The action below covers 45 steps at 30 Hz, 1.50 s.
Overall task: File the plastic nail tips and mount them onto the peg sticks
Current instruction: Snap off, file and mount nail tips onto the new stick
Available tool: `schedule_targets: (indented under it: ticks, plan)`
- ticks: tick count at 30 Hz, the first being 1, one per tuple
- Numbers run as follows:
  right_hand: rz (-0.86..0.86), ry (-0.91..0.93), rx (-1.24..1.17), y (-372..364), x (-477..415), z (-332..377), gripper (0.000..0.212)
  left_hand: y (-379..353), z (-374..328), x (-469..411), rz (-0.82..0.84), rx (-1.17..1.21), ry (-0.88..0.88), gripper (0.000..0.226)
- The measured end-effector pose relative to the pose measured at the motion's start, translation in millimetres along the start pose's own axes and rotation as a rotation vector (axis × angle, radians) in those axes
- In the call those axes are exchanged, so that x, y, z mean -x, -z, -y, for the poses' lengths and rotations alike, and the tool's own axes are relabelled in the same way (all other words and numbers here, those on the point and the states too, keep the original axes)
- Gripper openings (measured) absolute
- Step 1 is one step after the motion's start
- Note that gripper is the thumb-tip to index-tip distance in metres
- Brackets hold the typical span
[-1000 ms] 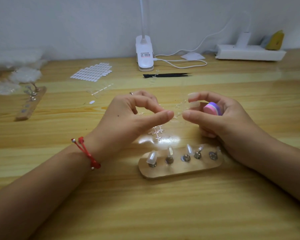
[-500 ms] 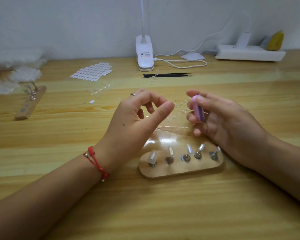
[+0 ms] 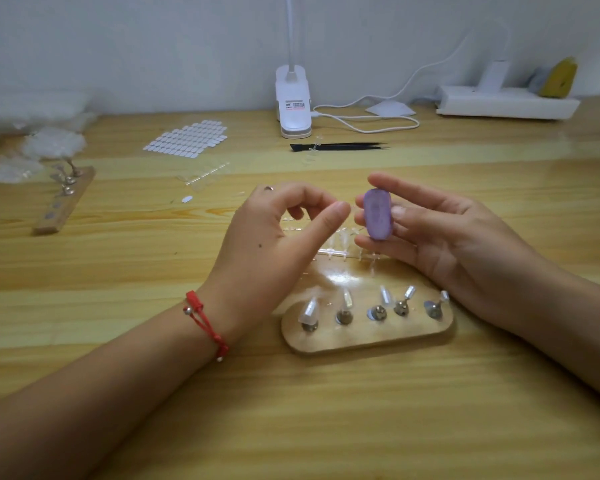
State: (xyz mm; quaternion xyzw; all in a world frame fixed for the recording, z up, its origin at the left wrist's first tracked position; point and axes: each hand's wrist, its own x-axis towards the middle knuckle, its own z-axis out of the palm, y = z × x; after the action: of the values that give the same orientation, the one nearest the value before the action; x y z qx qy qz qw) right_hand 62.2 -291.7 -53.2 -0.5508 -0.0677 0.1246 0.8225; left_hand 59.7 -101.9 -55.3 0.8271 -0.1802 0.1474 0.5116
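My left hand point(image 3: 274, 244) hovers above the table with thumb and forefinger tips pinched together, seemingly on a small clear nail tip that barely shows. Just to its right, my right hand point(image 3: 465, 244) grips a purple filing block point(image 3: 377, 218) upright between thumb and fingers, its flat face turned to me. Below both hands a clear strip of nail tips point(image 3: 343, 249) lies on the table. In front of it stands the wooden peg board point(image 3: 368, 339), whose metal pegs carry clear tips such as the leftmost one point(image 3: 309, 311).
A second wooden peg board point(image 3: 63, 202) lies at the left beside bags of clear tips point(image 3: 49, 143). Further back are a sheet of adhesive tabs point(image 3: 187, 138), black tweezers point(image 3: 340, 146), a white clamp lamp point(image 3: 293, 109) and a power strip point(image 3: 506, 105).
The clear strip that both hands held a second ago now lies on the table. My right hand has turned the filing block upright, with its flat face toward me, and lifted it slightly.
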Motion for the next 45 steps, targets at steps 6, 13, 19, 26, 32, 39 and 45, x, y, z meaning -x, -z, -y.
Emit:
schedule_targets:
  ticks: [6,13,19,26,32,39,45]
  plan:
    - [0.017,0.002,0.058,0.0,0.4,-1.1,0.03,-2.8,-3.1,1.1,0.025,-0.046,-0.024,0.011]
    - [0.036,0.033,0.081,0.8,-0.2,-2.0,0.029,-2.1,-2.0,-0.2,0.126,-0.028,0.062,0.015]
    - [0.006,0.037,0.058,0.5,0.5,-4.0,0.028,-5.9,-1.4,1.1,0.181,-0.091,0.046,0.014]
    - [-0.037,0.053,0.06,-0.6,0.9,-3.6,0.03,-6.1,-4.4,1.1,0.157,-0.154,0.024,0.011]
    - [-0.04,0.045,0.096,-0.9,0.0,-4.4,0.028,-6.1,-4.2,-1.6,0.094,-0.157,0.035,0.011]
    - [-0.045,0.033,0.08,-1.5,0.7,-4.1,0.028,-5.0,0.0,-3.1,0.13,-0.139,0.05,0.017]
    - [-0.042,0.033,0.084,-1.7,0.9,-3.6,0.028,-5.1,1.7,-2.7,0.127,-0.122,0.053,0.015]
